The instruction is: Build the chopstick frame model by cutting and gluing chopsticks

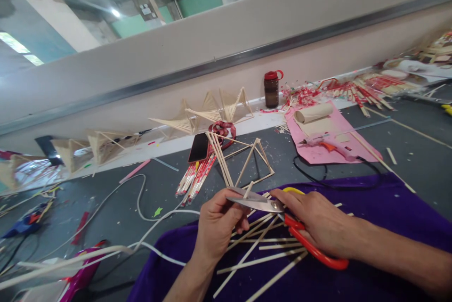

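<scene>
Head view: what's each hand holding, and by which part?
Right hand: scissors, by the handles. Left hand: apparently the stick between the blades; exact grip point hidden.

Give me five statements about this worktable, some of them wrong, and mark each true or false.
1. The right hand holds the scissors. True.
2. The left hand holds the phone. False: the phone lies apart from both hands; the left hand is at the scissors' blades.
3. The pink glue gun lies on a pink sheet. True.
4. The bottle has a blue lid. False: the bottle's lid is red.
5. Loose sticks lie over purple cloth. True.
</scene>
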### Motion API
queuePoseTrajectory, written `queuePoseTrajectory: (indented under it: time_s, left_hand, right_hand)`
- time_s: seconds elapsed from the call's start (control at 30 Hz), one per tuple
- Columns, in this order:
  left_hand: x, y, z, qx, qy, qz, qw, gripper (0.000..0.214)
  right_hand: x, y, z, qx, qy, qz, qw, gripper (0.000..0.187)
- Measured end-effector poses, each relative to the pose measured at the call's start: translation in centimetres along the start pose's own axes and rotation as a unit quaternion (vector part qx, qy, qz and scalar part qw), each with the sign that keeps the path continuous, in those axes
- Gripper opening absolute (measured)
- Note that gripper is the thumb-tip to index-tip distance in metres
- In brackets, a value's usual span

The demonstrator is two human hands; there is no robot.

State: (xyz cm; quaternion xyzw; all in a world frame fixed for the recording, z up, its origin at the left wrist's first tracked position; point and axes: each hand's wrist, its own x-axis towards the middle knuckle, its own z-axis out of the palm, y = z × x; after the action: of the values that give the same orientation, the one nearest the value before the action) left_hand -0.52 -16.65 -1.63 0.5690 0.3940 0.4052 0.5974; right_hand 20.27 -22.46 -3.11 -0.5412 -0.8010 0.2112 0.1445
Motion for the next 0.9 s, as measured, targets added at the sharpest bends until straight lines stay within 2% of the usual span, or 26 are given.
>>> queuePoseTrajectory:
  time_s: [0.2, 0.4, 0.6, 0.7, 0.9]
  left_hand:
    - [0.17, -0.16, 0.24, 0.022, 0.014, -0.017, 1.000, 0.018]
    - [0.25, 0.16, 0.39, -0.004, 0.012, -0.058, 0.998, 0.015]
    - [0.40, -0.22, 0.00, -0.047, 0.017, -0.034, 0.998, 0.017]
    - [0.39, -0.25, 0.00, -0.054, 0.022, -0.049, 0.997, 0.020]
    - [0.31, -0.38, 0.22, -0.070, 0.010, -0.066, 0.995, 0.022]
  right_hand:
    - [-0.01, 0.19, -0.14, -0.025, -0.001, 0.005, 1.000, 0.036]
    - [0.03, 0.33, -0.04, -0.021, 0.016, 0.006, 1.000, 0.034]
    - [0.08, 0.40, -0.29, 0.011, 0.045, -0.019, 0.999, 0.051]
    - [-0.01, 0.37, -0.53, 0.010, 0.067, -0.023, 0.997, 0.063]
    - [-0.07, 0.21, -0.69, 0.043, 0.051, -0.026, 0.997, 0.066]
